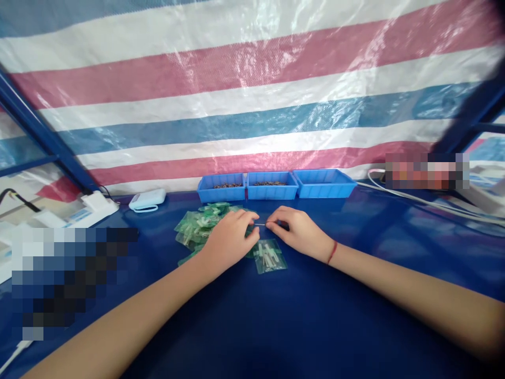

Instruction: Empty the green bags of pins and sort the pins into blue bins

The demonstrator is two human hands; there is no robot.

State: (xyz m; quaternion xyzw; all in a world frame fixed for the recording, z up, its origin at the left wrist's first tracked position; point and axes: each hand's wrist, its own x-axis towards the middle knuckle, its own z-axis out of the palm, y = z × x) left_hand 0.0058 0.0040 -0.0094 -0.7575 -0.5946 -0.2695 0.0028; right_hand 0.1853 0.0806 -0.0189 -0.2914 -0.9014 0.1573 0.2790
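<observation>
My right hand (pixel 298 227) pinches one end of a thin, pale metal pin (pixel 259 225) between thumb and fingertips. The pin points left, toward my left hand (pixel 231 237), whose thumb and fingers stand apart around its other end; I see no grip there. Just below the hands lies a small clear plastic bag (pixel 270 257) with several slim metal pieces inside. A pile of green-tinted small plastic bags (pixel 193 227) spreads behind and left of my left hand, which hides part of it.
Behind the hands stand a left blue bin (pixel 221 195) and a middle blue bin (pixel 272 193), both holding small brownish metal parts, and a right blue bin (pixel 325 190). A pale blue device (pixel 147 200) lies left. White cables (pixel 418 197) run along the right.
</observation>
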